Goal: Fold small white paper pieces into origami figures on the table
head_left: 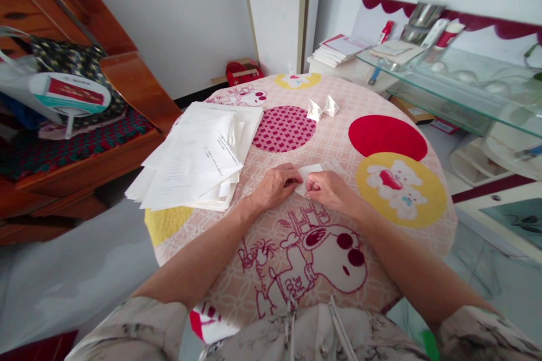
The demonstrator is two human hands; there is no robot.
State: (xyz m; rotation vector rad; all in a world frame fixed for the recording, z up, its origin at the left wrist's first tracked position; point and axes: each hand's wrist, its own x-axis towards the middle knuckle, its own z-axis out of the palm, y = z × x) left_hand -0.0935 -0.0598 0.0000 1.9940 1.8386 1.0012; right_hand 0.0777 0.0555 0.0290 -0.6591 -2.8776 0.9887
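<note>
A small folded piece of white paper (311, 169) lies on the patterned tablecloth (271, 231) between my two hands. My left hand (278, 186) has its fingers curled at the paper's left edge. On the other side my right hand (328, 189) is closed, its thumb and fingers pinching the paper's right part. The fingers hide some of the sheet. Farther back on the table stand two small folded paper shapes (314, 110), side by side. To the left sits a loose stack of white sheets (190, 158), some printed with text.
A glass shelf (457, 79) with several items is at the right, beside a pile of booklets (341, 48). At the left a wooden chair (135, 93) holds a hand fan (70, 95) and a bag. A red object (243, 72) rests on the floor behind the table.
</note>
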